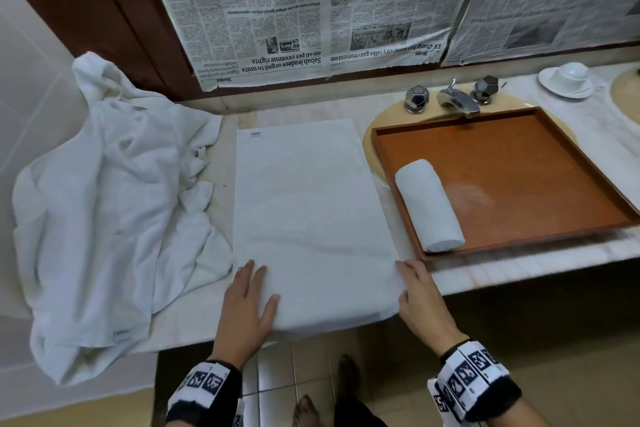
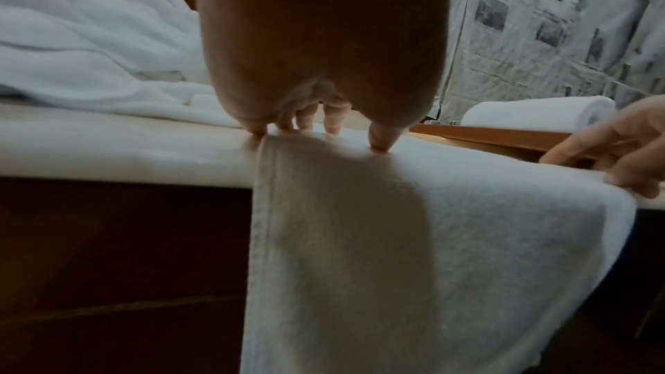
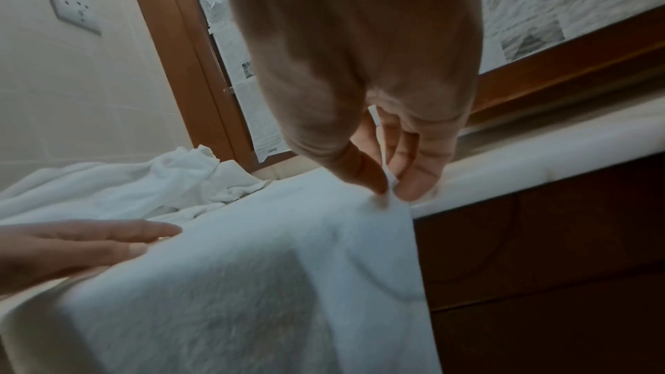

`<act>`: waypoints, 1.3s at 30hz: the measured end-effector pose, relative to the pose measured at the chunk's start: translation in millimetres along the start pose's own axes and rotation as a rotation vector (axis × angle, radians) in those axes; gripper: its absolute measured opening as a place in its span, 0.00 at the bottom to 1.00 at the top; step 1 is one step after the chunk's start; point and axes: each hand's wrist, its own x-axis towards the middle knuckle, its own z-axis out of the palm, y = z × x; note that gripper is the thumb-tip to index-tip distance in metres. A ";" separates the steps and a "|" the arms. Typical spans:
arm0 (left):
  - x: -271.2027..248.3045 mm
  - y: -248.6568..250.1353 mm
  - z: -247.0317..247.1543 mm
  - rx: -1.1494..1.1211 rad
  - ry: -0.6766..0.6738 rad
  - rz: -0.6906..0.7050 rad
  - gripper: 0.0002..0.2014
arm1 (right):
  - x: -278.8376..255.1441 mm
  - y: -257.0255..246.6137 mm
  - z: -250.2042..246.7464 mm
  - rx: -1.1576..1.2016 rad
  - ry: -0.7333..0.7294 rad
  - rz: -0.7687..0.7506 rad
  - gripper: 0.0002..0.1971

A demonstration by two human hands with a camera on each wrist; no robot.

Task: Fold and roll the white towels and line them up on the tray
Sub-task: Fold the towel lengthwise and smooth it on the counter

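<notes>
Towel (image 1: 308, 204) — soft matt terry; tray (image 1: 519, 163) — smooth wood.

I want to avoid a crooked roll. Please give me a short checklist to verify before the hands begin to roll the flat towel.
1. Flat towel lies smooth on the counter: ok, only faint wrinkles.
2. Near end lies on the counter: not ok, it hangs over the front edge.
3. Right hand pinches the near right corner: ok, seen in the right wrist view.
4. Left hand grips its corner: not ok, the fingers lie straight on the towel.
5. Crumpled towels stay apart from the flat towel: cannot tell, they meet its left edge.
6. Tray has room beside the rolled towel: ok.
</notes>
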 end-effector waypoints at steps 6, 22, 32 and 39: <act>-4.6 -3.8 -7.6 -0.035 -0.018 -0.047 0.39 | -15.2 -12.9 10.3 -0.202 0.157 -0.033 0.19; 29.8 5.0 -11.3 0.170 -0.140 -0.089 0.43 | 49.5 -32.3 41.9 -0.368 -0.030 -0.063 0.45; 109.4 43.0 13.6 0.234 -0.147 -0.098 0.35 | 125.8 -102.4 60.2 -0.352 -0.213 -0.261 0.30; 122.7 12.8 -2.8 0.251 -0.134 -0.219 0.37 | 159.2 -75.9 32.9 -0.317 -0.103 -0.136 0.40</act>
